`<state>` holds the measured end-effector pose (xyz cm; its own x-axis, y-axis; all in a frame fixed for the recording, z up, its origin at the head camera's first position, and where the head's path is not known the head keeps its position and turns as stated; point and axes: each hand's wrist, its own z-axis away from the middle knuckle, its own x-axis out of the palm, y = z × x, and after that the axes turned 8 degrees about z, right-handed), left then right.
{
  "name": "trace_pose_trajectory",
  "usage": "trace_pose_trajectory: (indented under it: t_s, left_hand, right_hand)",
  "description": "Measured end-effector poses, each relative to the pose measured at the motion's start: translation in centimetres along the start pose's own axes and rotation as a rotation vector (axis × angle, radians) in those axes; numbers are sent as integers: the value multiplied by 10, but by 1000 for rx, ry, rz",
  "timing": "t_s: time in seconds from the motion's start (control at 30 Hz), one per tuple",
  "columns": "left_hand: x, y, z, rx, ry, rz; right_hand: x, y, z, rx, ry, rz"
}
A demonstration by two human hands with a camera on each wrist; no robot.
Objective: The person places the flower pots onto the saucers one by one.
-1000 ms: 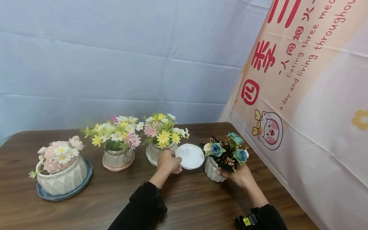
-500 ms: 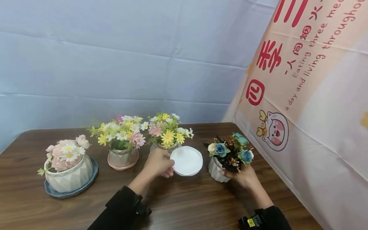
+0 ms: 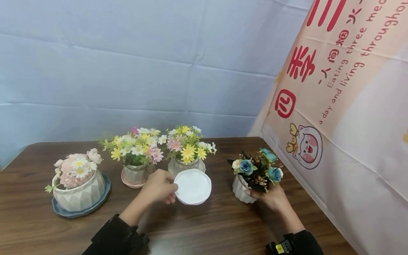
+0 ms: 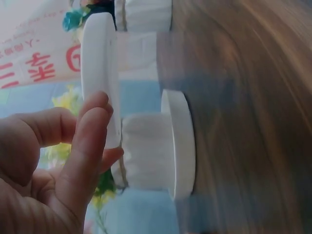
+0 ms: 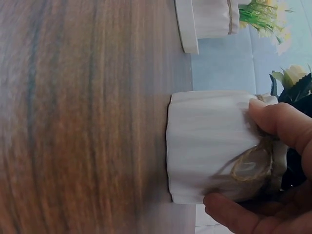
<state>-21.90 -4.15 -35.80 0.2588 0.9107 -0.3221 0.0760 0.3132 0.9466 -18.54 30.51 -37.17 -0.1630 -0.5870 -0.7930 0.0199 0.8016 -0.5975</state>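
Wooden counter [image 3: 207, 226] carries four flower pots. Landmark: the white ribbed pot [image 3: 242, 189] of blue roses, standing on the counter. Right hand [image 3: 271, 196] is clamped on its near right side, fingers curled round the twine band. Left of that pot, the white saucer [image 3: 193, 186] is held off the counter, tilted, pinched at its rim by the left hand [image 3: 159, 186]. Behind the saucer stands a daisy pot [image 3: 186, 164] on its own saucer.
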Motion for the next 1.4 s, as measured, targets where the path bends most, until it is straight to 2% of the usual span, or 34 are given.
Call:
trace_pose_trajectory:
  t_s: [0.4,0.57,0.7,0.77,0.93,1.0,1.1,1.23,1.4]
  left_hand:
    - [-33,-20,11,-64,-68,-28]
    - [-44,-30,16,-92,-97,-12]
    - [-49,-36,18,-118,-106,-40]
    - [-52,-38,20,-128,-113,-55]
    - [-55,-47,21,-150,-170,-36]
    - [-55,-51,21,-162,-196,-26]
    - [-54,-55,21,-179,-208,-39]
    - [-51,-57,21,-207,-177,-79]
    - [-48,-57,19,-231,-141,-117]
  right_hand:
    - [0,-2,0,-8,-3,13]
    - [1,-3,-2,-5,-14,27]
    - [1,-4,-2,8,-31,49]
    - [1,-2,-3,11,-41,22]
    - [4,7,-7,5,-73,-210]
    - [5,10,-8,-15,-79,-270]
    - [5,13,-9,-58,-77,-272]
    - [5,14,-10,-77,-87,-284]
    - [5,13,-12,-33,-116,-322]
